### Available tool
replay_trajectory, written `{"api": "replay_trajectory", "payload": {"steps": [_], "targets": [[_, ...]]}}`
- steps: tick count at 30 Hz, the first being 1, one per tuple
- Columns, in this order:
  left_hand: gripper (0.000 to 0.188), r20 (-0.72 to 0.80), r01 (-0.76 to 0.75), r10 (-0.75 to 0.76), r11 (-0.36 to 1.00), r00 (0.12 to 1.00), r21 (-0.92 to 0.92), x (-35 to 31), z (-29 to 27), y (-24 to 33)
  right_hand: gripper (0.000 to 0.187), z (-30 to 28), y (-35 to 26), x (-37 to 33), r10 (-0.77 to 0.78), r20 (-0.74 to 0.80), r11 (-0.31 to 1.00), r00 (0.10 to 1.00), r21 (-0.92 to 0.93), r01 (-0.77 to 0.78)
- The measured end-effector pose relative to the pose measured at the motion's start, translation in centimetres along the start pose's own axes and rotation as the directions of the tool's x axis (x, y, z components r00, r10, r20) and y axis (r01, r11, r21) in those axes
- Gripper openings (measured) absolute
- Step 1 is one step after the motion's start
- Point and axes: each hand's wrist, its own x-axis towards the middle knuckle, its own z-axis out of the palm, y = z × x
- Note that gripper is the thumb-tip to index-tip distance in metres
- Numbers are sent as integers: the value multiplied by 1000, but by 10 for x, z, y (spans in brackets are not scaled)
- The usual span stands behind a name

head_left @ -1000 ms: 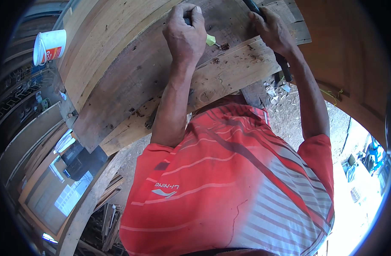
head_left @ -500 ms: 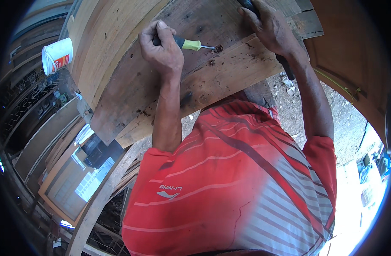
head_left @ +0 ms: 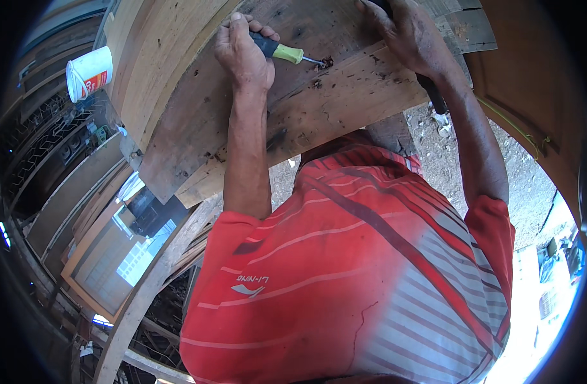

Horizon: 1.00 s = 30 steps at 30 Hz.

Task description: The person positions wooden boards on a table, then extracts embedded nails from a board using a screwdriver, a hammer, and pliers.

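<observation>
In my left hand (head_left: pixel 245 54) is a screwdriver (head_left: pixel 287 52) with a black and lime-green handle, my fingers wrapped round the grip. Its metal tip meets the wooden board (head_left: pixel 197 121) at a dark, ragged hole (head_left: pixel 326 63). My right hand (head_left: pixel 412 38) is closed round a long dark tool (head_left: pixel 432 96); one end sticks out below the wrist. The tool's other end runs up past the top of the picture, so its kind does not show. More dark pits and crumbs mark the board between my hands.
At the far left is a white bucket (head_left: pixel 89 73) beside pale curved planks (head_left: pixel 156 54). A wooden frame with a glass pane (head_left: pixel 108 262) leans at lower left. On the right stands a brown wooden panel (head_left: pixel 530 83), with rough grey ground (head_left: pixel 517 166) below it.
The whole view has shifted slightly. My left hand has turned and sits a little higher on the screwdriver handle. The tip stays at the dark hole; my right hand keeps its grip.
</observation>
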Motion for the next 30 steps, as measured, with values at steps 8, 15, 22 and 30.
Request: {"api": "replay_trajectory", "payload": {"steps": [8, 15, 22, 30], "targets": [[21, 224, -29, 56, 992, 973, -119, -21, 11, 16, 24, 5, 0, -4, 16, -80, 998, 997, -57, -21], [22, 196, -167, 131, 969, 972, 182, -4, -21, 42, 23, 13, -13, -12, 25, -144, 990, 989, -137, -45], [35, 313, -303, 49, 425, 949, 853, -2, -91, 54, 33, 27, -16, -8, 110, -87, 921, 990, -366, -134], [45, 353, -402, 197, 350, 915, 846, -42, -109, 53, 35, 40, -33, -23, 11, -58, 859, 998, -510, -39]]}}
